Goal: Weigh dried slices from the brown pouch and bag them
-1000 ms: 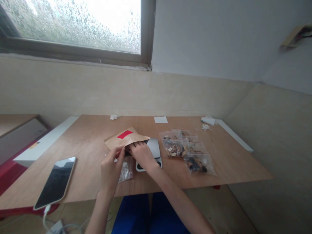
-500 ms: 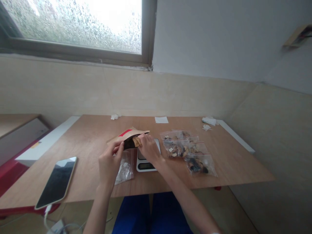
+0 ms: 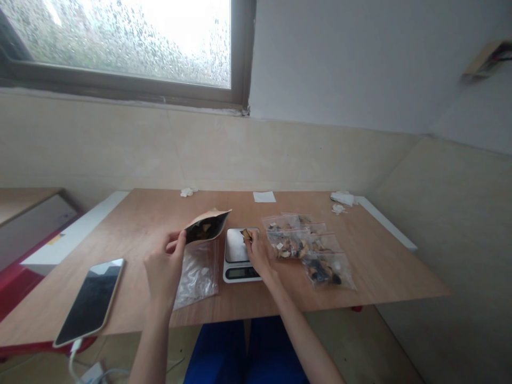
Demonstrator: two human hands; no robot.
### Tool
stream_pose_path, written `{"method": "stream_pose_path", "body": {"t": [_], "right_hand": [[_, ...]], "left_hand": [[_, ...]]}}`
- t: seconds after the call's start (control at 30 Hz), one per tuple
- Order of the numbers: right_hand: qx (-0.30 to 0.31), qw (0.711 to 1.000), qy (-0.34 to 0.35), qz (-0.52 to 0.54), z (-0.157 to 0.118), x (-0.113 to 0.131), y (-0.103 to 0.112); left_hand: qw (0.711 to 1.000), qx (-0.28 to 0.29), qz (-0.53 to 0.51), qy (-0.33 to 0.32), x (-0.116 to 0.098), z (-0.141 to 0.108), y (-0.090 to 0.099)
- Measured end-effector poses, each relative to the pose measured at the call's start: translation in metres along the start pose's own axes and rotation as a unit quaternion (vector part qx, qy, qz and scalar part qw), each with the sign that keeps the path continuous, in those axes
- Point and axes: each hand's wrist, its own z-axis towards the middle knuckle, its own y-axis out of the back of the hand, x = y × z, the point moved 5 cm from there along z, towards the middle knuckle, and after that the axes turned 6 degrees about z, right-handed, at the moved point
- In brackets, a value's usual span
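Observation:
My left hand [image 3: 170,258] pinches the near left edge of a brown paper pouch [image 3: 208,226], whose dark mouth gapes open and shows some brown pieces inside. Over the right part of the white digital scale [image 3: 237,250], my right hand [image 3: 258,249] is closed on a brown dried piece [image 3: 247,234]. Whether the piece touches the metal plate I cannot tell. Left of the scale, partly under the pouch, lies a clear plastic bag [image 3: 199,274]. Several filled zip bags [image 3: 294,242] with dark and brown pieces lie to the right of my right hand.
A phone [image 3: 91,301] with a white cable lies at the table's left. Along the back of the wooden table [image 3: 160,213] are a crumpled tissue [image 3: 188,192], a white paper [image 3: 264,197] and more tissues [image 3: 343,199] at the right. A wall stands behind.
My right hand has come out of the pouch mouth and moved right over the scale with a brown piece. My left hand and the pouch have shifted left, uncovering more of the scale plate.

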Motion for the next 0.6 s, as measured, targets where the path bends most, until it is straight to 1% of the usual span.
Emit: {"method": "stream_pose_path", "body": {"t": [0.07,0.17,0.4,0.6], "right_hand": [[0.032,0.999,-0.003,-0.008,0.002,-0.005,-0.008],[0.054,0.998,0.004,0.027,0.007,-0.009,-0.013],[0.036,0.996,-0.003,0.078,0.020,-0.020,-0.002],[0.039,0.993,-0.021,0.110,0.036,-0.038,-0.001]], "left_hand": [[1.000,0.004,-0.008,-0.001,0.002,-0.002,-0.001],[1.000,0.001,-0.008,-0.003,0.004,-0.001,0.000],[1.000,0.002,-0.018,0.002,0.006,-0.001,0.002],[1.000,0.017,-0.020,0.002,0.005,-0.004,0.000]]}}
